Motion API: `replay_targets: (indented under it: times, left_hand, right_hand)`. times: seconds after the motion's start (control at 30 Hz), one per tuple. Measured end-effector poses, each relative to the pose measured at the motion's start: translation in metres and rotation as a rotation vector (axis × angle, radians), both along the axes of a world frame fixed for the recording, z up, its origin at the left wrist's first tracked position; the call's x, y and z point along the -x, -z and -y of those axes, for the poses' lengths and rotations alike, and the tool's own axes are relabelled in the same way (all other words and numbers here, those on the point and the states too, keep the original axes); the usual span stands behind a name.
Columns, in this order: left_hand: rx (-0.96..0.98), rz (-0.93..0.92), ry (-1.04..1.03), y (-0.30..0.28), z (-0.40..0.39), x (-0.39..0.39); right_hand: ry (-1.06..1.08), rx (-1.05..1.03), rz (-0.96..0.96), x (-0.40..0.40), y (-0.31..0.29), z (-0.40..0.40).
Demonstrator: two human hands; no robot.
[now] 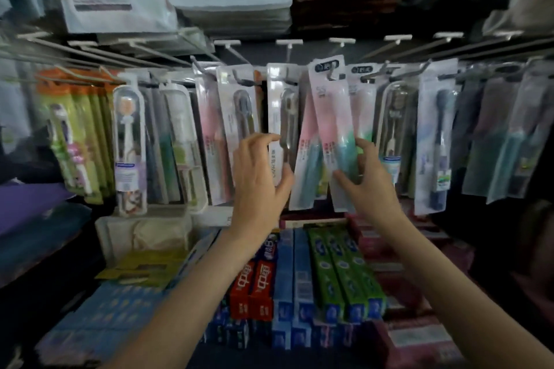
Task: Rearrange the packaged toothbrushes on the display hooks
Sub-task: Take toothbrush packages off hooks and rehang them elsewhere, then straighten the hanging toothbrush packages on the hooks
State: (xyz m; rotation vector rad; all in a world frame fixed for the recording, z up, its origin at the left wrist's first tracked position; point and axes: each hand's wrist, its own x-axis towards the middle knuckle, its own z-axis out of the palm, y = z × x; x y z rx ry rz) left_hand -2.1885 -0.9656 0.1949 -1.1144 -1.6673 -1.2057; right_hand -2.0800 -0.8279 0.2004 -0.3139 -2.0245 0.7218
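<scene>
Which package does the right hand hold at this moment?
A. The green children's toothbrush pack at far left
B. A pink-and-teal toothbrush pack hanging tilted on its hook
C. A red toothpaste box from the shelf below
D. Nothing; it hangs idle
B: the right hand has its thumb and fingers round the lower end of the pink-and-teal toothbrush pack, which hangs tilted from its hook.

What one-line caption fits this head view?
Right hand grips a pink-and-teal toothbrush pack hanging tilted on its hook; left hand reaches beside it, above toothpaste boxes.
</scene>
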Motion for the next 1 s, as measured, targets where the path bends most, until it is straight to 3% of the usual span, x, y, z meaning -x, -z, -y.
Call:
replay_targets:
  times: [0.2,0.4,0.5,0.6,0.7,0.83,1.0]
  left_hand:
    - [-0.016,0.097,-0.011,0.005,-0.031,-0.010]
    - [-0.001,0.206,0.033,0.003,-0.048,-0.024]
    - [-0.033,0.147,-0.013,0.002,-0.042,-0.021]
    - [-0.130,0.095,-0.116,0.000,-0.025,-0.008]
    - [-0.219,0.053,-0.201,-0.006,-0.002,0.006]
    - [-0.300,0.166,-0.163,-0.014,0.025,0.022]
    - [-0.272,0.128,-0.179,-0.021,0.055,0.039]
  right_hand:
    - [-0.038,-0.038,-0.109,-0.028,-0.002,-0.044]
    - [-0.077,-0.107,-0.096,-0.030,0.008,-0.042]
    - [-0.078,-0.087,-0.080,-0.023,0.009,-0.038]
    - [-0.007,-0.143,-0.078,-0.017,0.007,-0.024]
    - [0.049,-0.351,-0.184,-0.012,-0.003,0.001]
    - [-0.023,-0.541,-0.241,0.005,-0.021,0.041]
    - [-0.095,-0.548,-0.165,0.038,-0.032,0.083]
